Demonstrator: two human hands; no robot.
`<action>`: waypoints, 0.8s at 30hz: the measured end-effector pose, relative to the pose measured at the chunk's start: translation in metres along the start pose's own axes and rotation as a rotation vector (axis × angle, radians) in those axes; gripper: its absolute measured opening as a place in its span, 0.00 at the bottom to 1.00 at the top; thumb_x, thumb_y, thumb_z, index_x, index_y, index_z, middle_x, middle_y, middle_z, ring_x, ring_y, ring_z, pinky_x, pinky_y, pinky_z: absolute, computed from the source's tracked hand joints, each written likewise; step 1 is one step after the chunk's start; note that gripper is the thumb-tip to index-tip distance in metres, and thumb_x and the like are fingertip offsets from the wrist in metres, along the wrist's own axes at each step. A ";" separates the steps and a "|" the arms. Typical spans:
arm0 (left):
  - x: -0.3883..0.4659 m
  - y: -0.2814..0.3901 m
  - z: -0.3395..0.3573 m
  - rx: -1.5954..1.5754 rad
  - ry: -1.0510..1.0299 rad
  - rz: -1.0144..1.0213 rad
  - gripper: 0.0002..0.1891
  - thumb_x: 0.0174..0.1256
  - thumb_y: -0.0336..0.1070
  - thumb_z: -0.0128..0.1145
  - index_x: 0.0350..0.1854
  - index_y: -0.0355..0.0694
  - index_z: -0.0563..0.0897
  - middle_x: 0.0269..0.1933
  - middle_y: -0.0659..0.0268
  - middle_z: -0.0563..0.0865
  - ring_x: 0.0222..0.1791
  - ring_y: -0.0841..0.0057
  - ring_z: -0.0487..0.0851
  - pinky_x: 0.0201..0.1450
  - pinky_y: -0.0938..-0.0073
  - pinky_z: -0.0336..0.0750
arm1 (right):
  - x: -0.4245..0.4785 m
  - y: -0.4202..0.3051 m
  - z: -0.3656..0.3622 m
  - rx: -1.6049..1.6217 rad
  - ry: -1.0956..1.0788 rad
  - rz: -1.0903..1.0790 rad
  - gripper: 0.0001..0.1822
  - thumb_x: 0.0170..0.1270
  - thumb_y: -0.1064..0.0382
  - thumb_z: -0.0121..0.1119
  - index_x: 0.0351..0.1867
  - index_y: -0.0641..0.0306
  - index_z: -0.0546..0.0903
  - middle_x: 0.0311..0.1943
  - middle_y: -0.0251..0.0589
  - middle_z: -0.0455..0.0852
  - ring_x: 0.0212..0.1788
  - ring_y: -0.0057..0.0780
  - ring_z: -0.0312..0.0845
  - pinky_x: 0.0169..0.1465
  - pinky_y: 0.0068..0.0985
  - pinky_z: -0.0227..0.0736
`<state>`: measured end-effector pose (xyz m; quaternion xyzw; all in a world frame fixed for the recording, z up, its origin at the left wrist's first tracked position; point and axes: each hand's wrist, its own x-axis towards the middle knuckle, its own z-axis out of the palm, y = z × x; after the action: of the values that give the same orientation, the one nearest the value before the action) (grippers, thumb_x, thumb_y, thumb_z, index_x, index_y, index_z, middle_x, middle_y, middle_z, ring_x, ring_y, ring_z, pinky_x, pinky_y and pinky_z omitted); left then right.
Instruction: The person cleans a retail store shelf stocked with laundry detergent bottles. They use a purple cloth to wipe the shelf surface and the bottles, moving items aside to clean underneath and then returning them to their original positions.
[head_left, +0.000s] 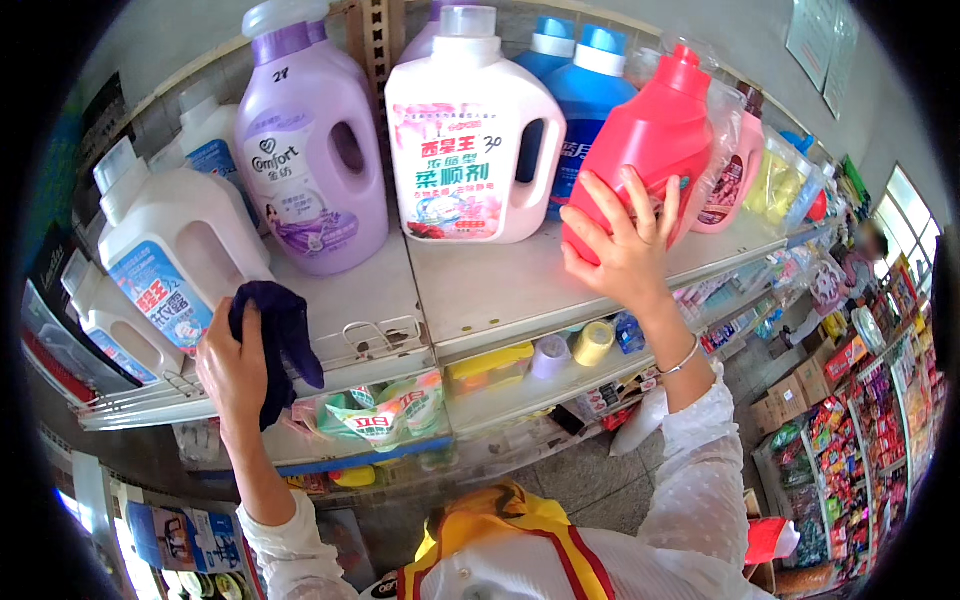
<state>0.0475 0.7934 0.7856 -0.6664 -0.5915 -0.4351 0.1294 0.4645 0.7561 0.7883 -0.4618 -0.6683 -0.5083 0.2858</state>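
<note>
My left hand (234, 367) grips a dark navy cloth (289, 352) at the shelf's front edge, beside a white laundry detergent jug (180, 191). The cloth hangs past the edge. My right hand (626, 236) lies against the front of a red plastic bottle (652, 131), all its fingers spread on the surface. The bottle leans right in the view; part of its lower front is hidden by my hand. Between my hands, a purple Comfort softener jug (315, 142) and a white softener jug (472, 142) stand upright on the metal shelf (495, 292).
Blue bottles (592, 90) stand behind the white softener jug. A pink bottle (735, 172) is right of the red one. Lower shelves hold bagged detergent (390, 412) and a yellow cup-shaped container (594, 343). Across the aisle are cardboard boxes (795, 394), packed snack racks and another person (832, 285).
</note>
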 end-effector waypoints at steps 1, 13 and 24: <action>0.000 0.001 0.000 0.000 -0.010 -0.004 0.18 0.69 0.43 0.55 0.45 0.29 0.82 0.35 0.43 0.85 0.38 0.46 0.83 0.40 0.57 0.74 | 0.002 -0.001 -0.002 -0.004 -0.009 0.003 0.15 0.47 0.52 0.68 0.39 0.44 0.86 0.64 0.27 0.73 0.72 0.39 0.54 0.70 0.68 0.39; -0.002 0.005 0.000 0.016 0.064 0.027 0.12 0.68 0.43 0.55 0.36 0.37 0.81 0.28 0.48 0.83 0.30 0.47 0.81 0.32 0.55 0.72 | 0.089 -0.026 0.002 0.308 0.065 0.204 0.31 0.61 0.68 0.57 0.65 0.76 0.64 0.65 0.65 0.65 0.66 0.58 0.62 0.69 0.45 0.59; -0.004 0.002 -0.002 -0.047 0.059 -0.005 0.13 0.67 0.45 0.55 0.37 0.39 0.81 0.29 0.49 0.85 0.31 0.48 0.82 0.33 0.55 0.73 | 0.111 -0.013 0.032 0.557 -0.099 0.544 0.42 0.55 0.48 0.67 0.65 0.76 0.66 0.60 0.64 0.69 0.62 0.54 0.64 0.67 0.39 0.59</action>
<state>0.0492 0.7888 0.7842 -0.6546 -0.5790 -0.4685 0.1298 0.4100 0.8217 0.8671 -0.5509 -0.6467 -0.1903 0.4920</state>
